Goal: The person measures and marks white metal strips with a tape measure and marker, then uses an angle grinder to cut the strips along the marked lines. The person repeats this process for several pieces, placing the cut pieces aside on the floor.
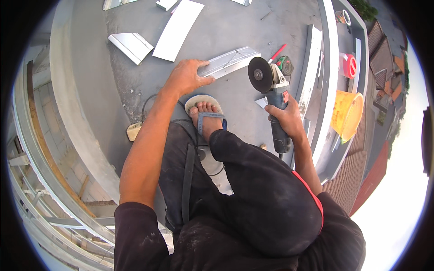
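My left hand (186, 77) grips the near end of a short silver metal profile (233, 62), thumb on one side and fingers on the other. A dark line crosses the profile's top face near the middle. In my right hand (288, 118) is a blue-grey angle grinder (276, 100), its body upright in the picture. The grinder's black disc (260, 75) is at the profile's far end, and I cannot tell whether they touch. My sandalled foot (207, 115) rests on the floor just below the profile.
Metal offcuts (131, 47) and a wide white strip (178, 29) lie on the grey floor. Beyond the grinder are a red marker (277, 53), a green tape measure (285, 65) and a long profile (311, 72). A yellow bucket (347, 116) stands past the low ledge; a socket block (134, 131) sits left.
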{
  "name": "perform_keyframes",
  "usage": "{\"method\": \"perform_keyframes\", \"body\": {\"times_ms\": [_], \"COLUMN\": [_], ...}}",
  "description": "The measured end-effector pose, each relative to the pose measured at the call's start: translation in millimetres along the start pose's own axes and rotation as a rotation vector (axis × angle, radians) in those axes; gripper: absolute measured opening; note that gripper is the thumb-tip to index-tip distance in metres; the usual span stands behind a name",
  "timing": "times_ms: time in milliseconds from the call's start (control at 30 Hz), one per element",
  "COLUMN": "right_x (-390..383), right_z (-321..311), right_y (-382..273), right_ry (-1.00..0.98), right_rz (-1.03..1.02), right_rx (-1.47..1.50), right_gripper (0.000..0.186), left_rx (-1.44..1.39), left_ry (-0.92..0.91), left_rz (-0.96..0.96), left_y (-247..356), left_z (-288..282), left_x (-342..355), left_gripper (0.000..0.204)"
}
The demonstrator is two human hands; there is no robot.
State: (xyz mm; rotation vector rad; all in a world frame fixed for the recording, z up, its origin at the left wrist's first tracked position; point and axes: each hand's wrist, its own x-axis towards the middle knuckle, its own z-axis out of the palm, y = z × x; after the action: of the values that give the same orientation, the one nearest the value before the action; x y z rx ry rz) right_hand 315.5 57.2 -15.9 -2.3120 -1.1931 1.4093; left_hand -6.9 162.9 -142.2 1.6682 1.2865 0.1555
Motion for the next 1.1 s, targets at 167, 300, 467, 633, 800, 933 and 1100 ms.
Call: {"method": "perform_keyframes", "body": {"times_ms": [167, 300, 467, 633, 800, 933, 1100], "right_x": [6, 14, 31, 35, 39, 41, 39], "right_z": [8, 21, 37, 36, 37, 38, 38], "right_y": [-4, -9, -7, -27, -28, -22, -33], "right_ry": [-0.035, -0.062, -0.055, -0.126, -0.13, -0.112, -0.125], "right_rz": [-0.037, -0.078, -0.089, -0.063, -0.049, -0.059, -0.057], "right_rx": [-0.114, -0.127, -0.21, -0.249, -0.281, -0.31, -0.303], "right_gripper": [0.064, 0.053, 0.063, 0.069, 0.069, 0.069, 0.069], "left_rx": [-0.194, -0.305, -0.234, -0.259, -0.261, -0.264, -0.256], "left_ry": [0.185, 0.312, 0.487, 0.548, 0.591, 0.59, 0.565], "left_rz": [0.05, 0.041, 0.08, 0.088, 0.105, 0.118, 0.104], "left_y": [-27, -30, -28, -31, -31, -31, -33], "left_z": [31, 52, 69, 80, 85, 84, 82], "left_x": [-2, -7, -9, -12, -9, -7, -6], "left_gripper": [0.044, 0.041, 0.04, 0.037, 0.033, 0.033, 0.034]}}
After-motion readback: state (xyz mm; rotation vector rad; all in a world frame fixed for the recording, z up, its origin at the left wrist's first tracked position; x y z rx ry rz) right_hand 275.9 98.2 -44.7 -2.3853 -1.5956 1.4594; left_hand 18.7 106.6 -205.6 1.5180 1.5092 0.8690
